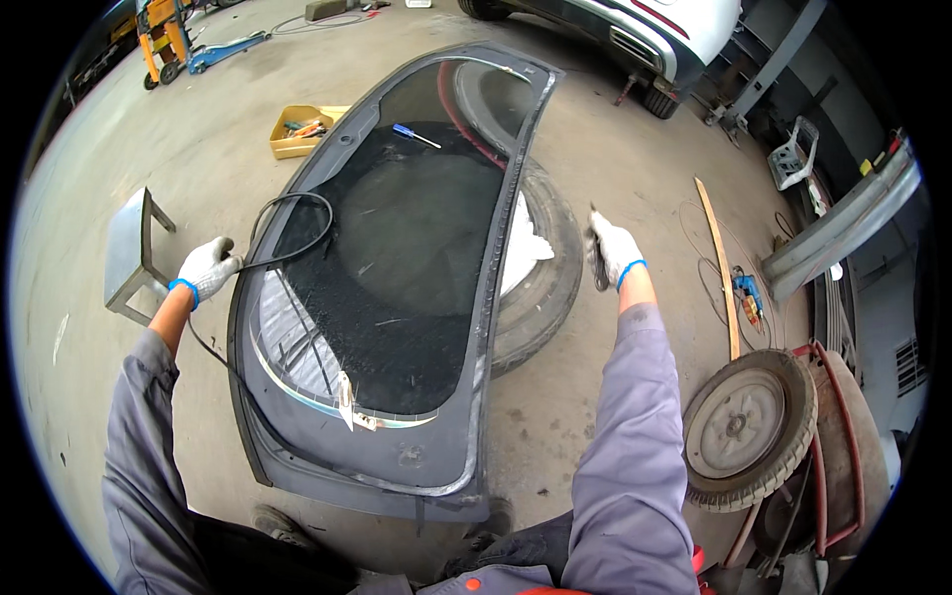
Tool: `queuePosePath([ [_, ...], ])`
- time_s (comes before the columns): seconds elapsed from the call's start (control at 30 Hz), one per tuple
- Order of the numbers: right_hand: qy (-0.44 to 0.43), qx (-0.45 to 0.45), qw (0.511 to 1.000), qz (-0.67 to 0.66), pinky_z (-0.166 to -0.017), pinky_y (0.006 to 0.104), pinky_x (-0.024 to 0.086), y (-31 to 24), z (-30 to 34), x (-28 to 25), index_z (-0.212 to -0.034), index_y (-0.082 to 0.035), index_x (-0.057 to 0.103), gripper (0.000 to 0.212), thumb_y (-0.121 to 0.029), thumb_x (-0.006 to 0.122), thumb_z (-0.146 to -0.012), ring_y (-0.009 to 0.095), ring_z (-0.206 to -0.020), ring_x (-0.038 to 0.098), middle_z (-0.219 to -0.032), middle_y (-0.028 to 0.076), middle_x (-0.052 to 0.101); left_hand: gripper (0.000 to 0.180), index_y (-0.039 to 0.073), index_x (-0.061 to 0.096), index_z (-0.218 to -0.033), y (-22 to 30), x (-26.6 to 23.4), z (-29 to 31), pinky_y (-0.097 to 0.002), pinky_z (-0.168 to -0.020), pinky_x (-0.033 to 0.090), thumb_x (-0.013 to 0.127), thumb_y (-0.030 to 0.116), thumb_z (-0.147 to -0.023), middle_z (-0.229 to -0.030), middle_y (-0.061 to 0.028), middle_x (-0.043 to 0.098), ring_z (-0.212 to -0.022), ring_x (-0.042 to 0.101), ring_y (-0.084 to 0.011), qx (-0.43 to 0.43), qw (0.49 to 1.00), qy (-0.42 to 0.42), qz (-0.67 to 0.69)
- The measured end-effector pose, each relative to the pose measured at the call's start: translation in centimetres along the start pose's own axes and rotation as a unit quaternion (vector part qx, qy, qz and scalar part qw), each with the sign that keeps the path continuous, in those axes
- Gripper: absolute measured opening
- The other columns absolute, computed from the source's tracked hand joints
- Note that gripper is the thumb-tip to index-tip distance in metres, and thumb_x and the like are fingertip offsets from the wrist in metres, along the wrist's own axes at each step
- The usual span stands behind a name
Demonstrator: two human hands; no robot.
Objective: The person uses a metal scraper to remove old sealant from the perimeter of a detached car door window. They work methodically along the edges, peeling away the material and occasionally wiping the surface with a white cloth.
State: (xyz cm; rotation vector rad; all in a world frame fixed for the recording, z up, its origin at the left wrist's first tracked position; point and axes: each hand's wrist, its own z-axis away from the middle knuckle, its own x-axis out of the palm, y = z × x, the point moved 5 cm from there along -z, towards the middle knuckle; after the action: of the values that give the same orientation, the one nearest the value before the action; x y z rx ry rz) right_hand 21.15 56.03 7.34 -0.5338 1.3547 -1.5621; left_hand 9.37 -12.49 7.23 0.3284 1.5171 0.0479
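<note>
A dark grey vehicle hatch panel with a glass pane [416, 248] lies before me, propped on a tyre [550, 297]. My left hand [206, 271], in a white glove, is closed on a black rubber strip [288, 256] at the panel's left edge. The strip loops over the glass, hangs below the hand and runs along the panel's lower left side. Off the right side, above the floor, is my gloved right hand [615, 250]. Its fingers are curled round something dark and slim, too small to name. A blue-handled screwdriver [416, 136] rests on the glass.
Left of the panel stands a metal stool [139, 253]; beyond it is a yellow tool box [296, 147]. On the right are a wooden strip [716, 258], a blue power drill [746, 291] and a wheeled cart [749, 431]. A white car [635, 40] and blue floor jack [223, 53] are farther back.
</note>
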Motion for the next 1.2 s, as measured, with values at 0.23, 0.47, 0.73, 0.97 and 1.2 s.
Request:
queuePosePath([
  [0.23, 0.034, -0.043, 0.998, -0.030, -0.055, 0.0333, 0.045, 2.2, -3.2, 2.1, -0.085, -0.007, 0.067, 0.038, -0.043, 0.062, -0.097, 0.017, -0.057, 0.056, -0.068, 0.004, 0.063, 0.051, -0.004, 0.070, -0.107, 3.1, 0.2, -0.1, -0.0425, -0.084, 0.052, 0.059, 0.043, -0.093, -0.096, -0.0227, 0.073, -0.093, 0.070, -0.0347, -0.016, 0.994, -0.072, 0.083],
  [0.47, 0.036, -0.036, 0.999, -0.009, -0.055, 0.0350, 0.044, 2.3, -2.8, 3.6, -0.093, 0.004, 0.068, 0.044, -0.041, 0.071, -0.091, 0.016, -0.063, 0.056, -0.076, 0.007, 0.063, 0.052, -0.004, 0.071, -0.110, 3.2, -0.8, 1.3, -0.0434, -0.088, 0.052, 0.064, 0.044, -0.090, -0.102, -0.0248, 0.072, -0.099, 0.070, -0.0374, 0.018, 0.997, -0.077, 0.017],
  [0.73, 0.059, -0.081, 0.991, 0.085, -0.057, 0.0361, 0.045, 3.0, -4.0, 3.7, -0.108, 0.010, 0.066, 0.055, -0.041, 0.073, -0.088, 0.017, -0.064, 0.056, -0.080, 0.008, 0.065, 0.056, -0.004, 0.071, -0.103, 3.0, -2.1, 0.3, -0.0411, -0.081, 0.053, 0.069, 0.050, -0.087, -0.093, -0.0216, 0.072, -0.088, 0.070, -0.0337, 0.043, 0.998, 0.038, 0.036],
  [0.97, 0.057, -0.066, 0.983, 0.160, -0.084, 0.0392, 0.052, 3.4, -4.1, 3.7, -0.123, 0.015, 0.060, 0.071, -0.045, 0.072, -0.087, 0.029, -0.098, 0.066, -0.110, 0.024, 0.069, 0.051, 0.001, 0.069, -0.091, -0.3, -2.3, -1.1, -0.0298, -0.056, 0.047, 0.063, 0.052, -0.095, -0.072, -0.0017, 0.061, -0.063, 0.053, -0.0105, -0.117, 0.943, 0.138, 0.280],
  [1.2, 0.045, -0.069, 0.974, 0.209, -0.098, 0.0397, 0.049, 2.2, -2.5, 4.6, -0.125, 0.015, 0.060, 0.078, -0.051, 0.069, -0.085, 0.037, -0.117, 0.064, -0.122, 0.032, 0.066, 0.044, 0.000, 0.071, -0.099, -1.2, -1.9, -1.4, -0.0414, -0.075, 0.052, 0.061, 0.043, -0.094, -0.090, -0.0174, 0.071, -0.084, 0.067, -0.0309, -0.043, 0.987, 0.133, 0.084],
])
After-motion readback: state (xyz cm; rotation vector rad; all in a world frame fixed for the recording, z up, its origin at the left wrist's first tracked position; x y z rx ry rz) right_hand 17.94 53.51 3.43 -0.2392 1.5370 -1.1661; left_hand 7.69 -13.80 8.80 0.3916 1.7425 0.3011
